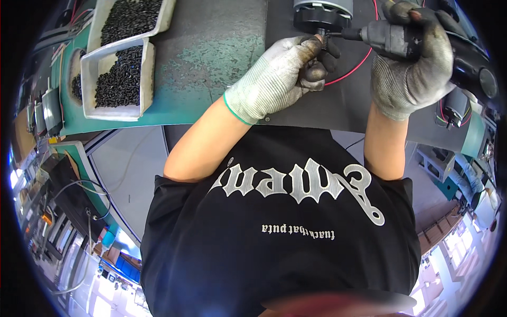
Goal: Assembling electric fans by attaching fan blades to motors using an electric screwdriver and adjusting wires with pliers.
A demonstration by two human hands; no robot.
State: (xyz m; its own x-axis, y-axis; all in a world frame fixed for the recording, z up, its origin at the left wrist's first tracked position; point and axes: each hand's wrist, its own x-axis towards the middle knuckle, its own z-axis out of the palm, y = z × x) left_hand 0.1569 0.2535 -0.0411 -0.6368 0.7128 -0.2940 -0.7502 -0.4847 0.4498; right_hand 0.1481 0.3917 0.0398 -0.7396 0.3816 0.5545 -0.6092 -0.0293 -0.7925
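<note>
A motor with a silver-grey body and black end cap is at the top of the view, its shaft end toward me. My left hand, in a worn pale knit glove, has its thumb and fingers closed around a small ridged dark piece at that shaft end. My right hand, also gloved, is wrapped around a black power screwdriver. Its bit points left and reaches the ridged piece; whether it sits in a screw is too small to tell.
Two white trays of small black parts, apparently screws, stand at the left on the worn green bench top. A red wire curves between my hands. Another motor lies right of my right wrist, and more motors stand far left.
</note>
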